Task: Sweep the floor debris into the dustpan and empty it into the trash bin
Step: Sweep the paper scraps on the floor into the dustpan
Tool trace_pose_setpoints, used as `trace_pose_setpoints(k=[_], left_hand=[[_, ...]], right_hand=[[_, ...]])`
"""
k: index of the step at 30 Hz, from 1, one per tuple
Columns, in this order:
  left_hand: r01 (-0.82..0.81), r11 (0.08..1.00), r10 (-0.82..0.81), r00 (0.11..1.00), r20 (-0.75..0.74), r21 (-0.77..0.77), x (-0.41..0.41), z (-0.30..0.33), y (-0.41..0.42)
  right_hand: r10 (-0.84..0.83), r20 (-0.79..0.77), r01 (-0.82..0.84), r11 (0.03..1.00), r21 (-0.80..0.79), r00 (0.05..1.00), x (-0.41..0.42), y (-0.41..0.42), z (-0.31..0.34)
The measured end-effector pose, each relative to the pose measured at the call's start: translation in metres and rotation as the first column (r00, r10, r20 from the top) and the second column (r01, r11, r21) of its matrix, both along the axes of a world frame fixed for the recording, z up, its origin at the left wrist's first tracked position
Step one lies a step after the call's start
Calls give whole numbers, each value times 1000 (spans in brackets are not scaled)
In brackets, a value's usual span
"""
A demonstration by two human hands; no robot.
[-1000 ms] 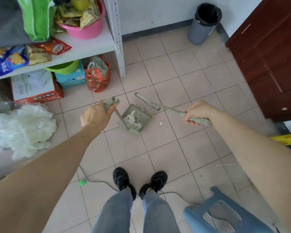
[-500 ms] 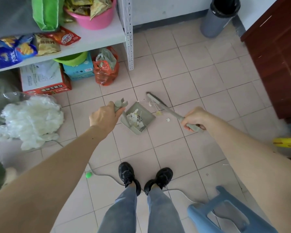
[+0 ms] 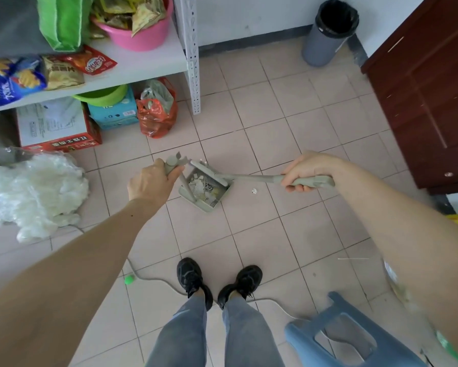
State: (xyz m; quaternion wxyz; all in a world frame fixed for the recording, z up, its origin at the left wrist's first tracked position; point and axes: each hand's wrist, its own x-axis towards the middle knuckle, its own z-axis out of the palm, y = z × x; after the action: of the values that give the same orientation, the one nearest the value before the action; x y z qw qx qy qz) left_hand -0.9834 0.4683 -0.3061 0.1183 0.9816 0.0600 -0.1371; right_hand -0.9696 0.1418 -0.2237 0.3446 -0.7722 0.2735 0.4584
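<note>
My left hand (image 3: 150,183) grips the upright handle of a grey-green dustpan (image 3: 187,193) that rests on the tiled floor. White paper scraps (image 3: 204,187) lie inside the pan. My right hand (image 3: 306,171) holds the handle of a matching brush (image 3: 251,178), whose head lies across the pan's open mouth. One small white scrap (image 3: 254,190) lies on the tile just right of the pan. A grey trash bin (image 3: 328,33) with a black liner stands against the far wall, well beyond the pan.
A white shelf post (image 3: 193,75) stands left of the bin, with boxes and an orange bag (image 3: 157,115) beneath the shelf. A dark wooden cabinet (image 3: 429,88) fills the right. A white plastic heap (image 3: 34,192) lies left, a blue stool (image 3: 336,337) near right, a cable (image 3: 156,280) by my shoes.
The brush head swept left from the floor right of the pan onto the pan's mouth, pushing scraps in. The dustpan and left hand stayed about in place.
</note>
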Motion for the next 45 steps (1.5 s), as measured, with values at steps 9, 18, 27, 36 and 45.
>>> trace_pose_setpoints(k=[9, 18, 27, 36, 45], left_hand=[[-76, 997, 76, 997, 3, 21, -13, 12, 35], [-112, 990, 115, 993, -23, 86, -27, 1, 58], [-120, 991, 121, 993, -12, 57, -27, -3, 52], [-232, 973, 232, 973, 5, 12, -37, 8, 62], [-323, 946, 323, 946, -10, 20, -68, 14, 97]], right_hand=[[-28, 107, 34, 998, -57, 994, 21, 20, -29], [117, 60, -109, 986, -125, 991, 8, 59, -73], [248, -15, -248, 967, -50, 969, 20, 53, -18], [290, 39, -287, 955, -76, 956, 23, 63, 6], [285, 153, -263, 953, -149, 946, 35, 109, -31]])
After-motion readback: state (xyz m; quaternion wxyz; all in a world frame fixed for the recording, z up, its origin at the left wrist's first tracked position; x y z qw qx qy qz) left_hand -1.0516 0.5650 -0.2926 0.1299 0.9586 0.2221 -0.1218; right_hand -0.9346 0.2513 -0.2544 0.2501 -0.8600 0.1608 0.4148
